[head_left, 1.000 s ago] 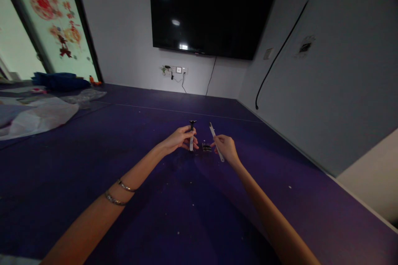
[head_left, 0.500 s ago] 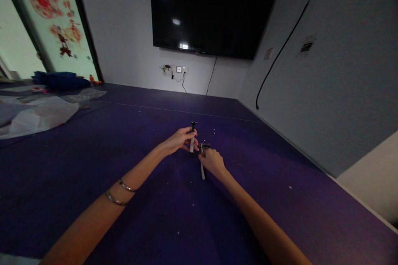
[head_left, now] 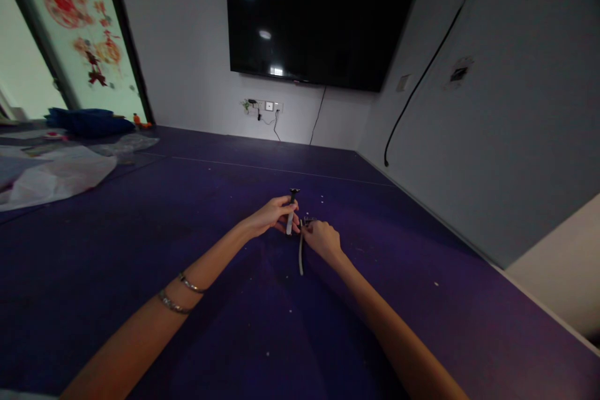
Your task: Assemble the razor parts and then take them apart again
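Observation:
Near the middle of the head view, my left hand [head_left: 276, 214] is closed around a slim upright object with a dark T-shaped top [head_left: 294, 191] and a pale grey lower part [head_left: 289, 224]. To its right, my right hand [head_left: 322, 239] has its fingers closed on a thin, pale, slightly bent strip [head_left: 300, 257] that hangs downward. A small dark piece [head_left: 309, 220] shows just beyond the right fingers, partly hidden by them. Whether it joins the strip, I cannot tell. The two hands are close together, low over the purple floor covering [head_left: 225, 331].
White specks lie about the floor. Crumpled clear plastic [head_left: 70, 172] and a dark blue cloth bundle [head_left: 89, 122] are at the left. A television [head_left: 323, 19] hangs on the far wall above sockets [head_left: 269, 106]. A black cable [head_left: 422, 78] dangles along the right wall.
My right hand has shifted slightly right. The pale strip's lower end has swung a little left and its upper part now stands closer to my left fingers. My left hand has barely moved.

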